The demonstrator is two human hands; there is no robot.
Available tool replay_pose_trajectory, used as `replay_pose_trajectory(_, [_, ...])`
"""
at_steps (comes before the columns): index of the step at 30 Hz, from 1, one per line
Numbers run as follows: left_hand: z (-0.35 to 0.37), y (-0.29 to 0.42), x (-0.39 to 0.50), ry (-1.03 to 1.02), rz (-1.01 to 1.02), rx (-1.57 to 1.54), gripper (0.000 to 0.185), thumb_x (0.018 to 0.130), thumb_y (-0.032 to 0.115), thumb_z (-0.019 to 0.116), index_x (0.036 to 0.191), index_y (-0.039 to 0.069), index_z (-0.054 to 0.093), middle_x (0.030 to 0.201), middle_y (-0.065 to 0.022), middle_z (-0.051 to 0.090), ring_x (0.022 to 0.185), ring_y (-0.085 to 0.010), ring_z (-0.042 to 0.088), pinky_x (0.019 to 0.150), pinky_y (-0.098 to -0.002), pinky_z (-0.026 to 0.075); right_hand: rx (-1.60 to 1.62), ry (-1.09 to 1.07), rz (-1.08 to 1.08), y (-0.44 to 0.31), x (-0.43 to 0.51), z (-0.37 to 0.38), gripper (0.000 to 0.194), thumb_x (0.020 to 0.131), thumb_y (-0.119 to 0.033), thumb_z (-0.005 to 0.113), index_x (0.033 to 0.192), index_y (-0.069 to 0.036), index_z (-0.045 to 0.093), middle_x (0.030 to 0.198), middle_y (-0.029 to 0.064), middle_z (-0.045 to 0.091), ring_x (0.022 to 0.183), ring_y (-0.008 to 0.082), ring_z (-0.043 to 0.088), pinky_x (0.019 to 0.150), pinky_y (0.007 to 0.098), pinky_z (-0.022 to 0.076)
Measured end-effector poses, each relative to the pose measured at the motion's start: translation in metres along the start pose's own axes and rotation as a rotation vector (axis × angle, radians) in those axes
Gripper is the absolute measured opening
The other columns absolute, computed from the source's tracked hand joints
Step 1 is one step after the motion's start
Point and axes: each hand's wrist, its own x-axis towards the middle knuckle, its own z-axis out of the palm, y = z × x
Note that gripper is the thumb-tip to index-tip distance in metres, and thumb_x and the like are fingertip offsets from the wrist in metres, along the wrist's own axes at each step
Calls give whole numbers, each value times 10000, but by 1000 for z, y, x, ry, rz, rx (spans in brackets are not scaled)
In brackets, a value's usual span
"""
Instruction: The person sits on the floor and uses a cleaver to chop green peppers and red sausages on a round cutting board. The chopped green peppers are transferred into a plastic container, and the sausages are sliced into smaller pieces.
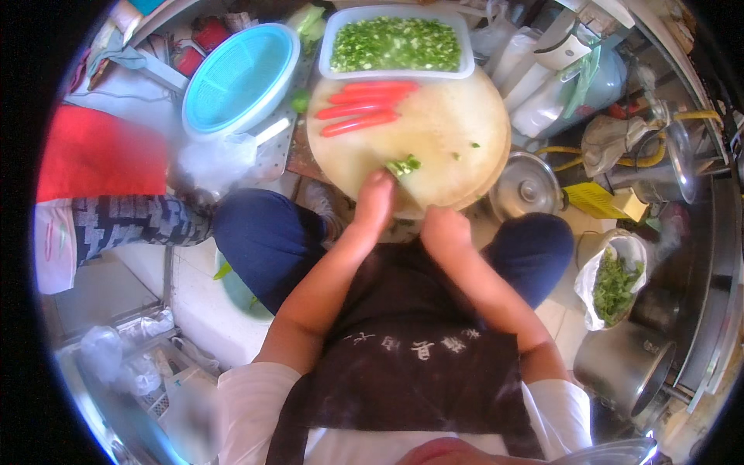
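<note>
A round wooden chopping board (430, 128) stands before me. On its left upper part lie several red chili peppers (363, 107). My left hand (376, 195) is at the board's near edge, its fingertips curled against a small heap of chopped green pieces (405, 165); whether it holds anything is hidden. My right hand (446, 229) is closed at the near edge, with what looks like a knife blade (412, 192) running from it towards the green pieces; the handle is hidden. A white plastic tub (398, 74) of chopped greens rests at the board's far edge.
A blue colander in a white basin (241, 81) stands at the left. Right of the board are a round metal lid (526, 185) and a lined bin of leafy greens (616, 285). Another person's patterned clothing (139, 224) shows at far left. A metal pot (619, 366) stands lower right.
</note>
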Motion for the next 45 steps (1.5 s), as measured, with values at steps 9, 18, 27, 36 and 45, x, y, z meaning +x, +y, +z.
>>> replay_pose_trajectory(9, [-16, 27, -15, -112, 277, 615, 182, 874, 62, 471, 965, -42, 588, 907, -199, 568, 883, -324, 558, 753, -373, 449, -5, 94, -53, 8, -21, -21, 151, 839, -147, 525, 786, -64, 640, 734, 161, 666, 713, 333, 673, 649, 427, 543])
replay_pose_trajectory(18, [-13, 39, -10, -89, 148, 323, 257, 866, 71, 472, 1064, -29, 603, 1080, -232, 589, 983, -375, 558, 856, -394, 435, -117, -66, -88, 13, -14, -16, 142, 845, -121, 505, 820, -64, 632, 759, 152, 670, 744, 331, 675, 674, 430, 546])
replay_pose_trajectory(27, [-23, -7, -8, -9, -5, 207, 114, 819, 60, 510, 870, -23, 570, 868, -191, 568, 844, -356, 547, 741, -408, 439, 61, 144, -94, 16, -11, -16, 176, 872, -193, 522, 779, -70, 607, 731, 184, 645, 691, 361, 648, 630, 458, 522])
replay_pose_trajectory(36, [-11, 13, 26, 31, 27, -148, 121, 784, -24, 551, 895, -23, 602, 909, -188, 595, 820, -359, 569, 713, -401, 459, -73, 97, -116, 20, 7, -26, 129, 846, -134, 515, 785, -49, 591, 730, 172, 646, 693, 358, 652, 628, 447, 527])
replay_pose_trajectory(45, [-13, 20, 31, -47, 456, 537, 174, 820, -8, 513, 951, -26, 625, 932, -191, 614, 861, -350, 587, 759, -380, 478, -126, 0, -64, 22, 13, -33, 124, 838, -105, 494, 802, -47, 596, 771, 173, 659, 738, 351, 663, 659, 442, 534])
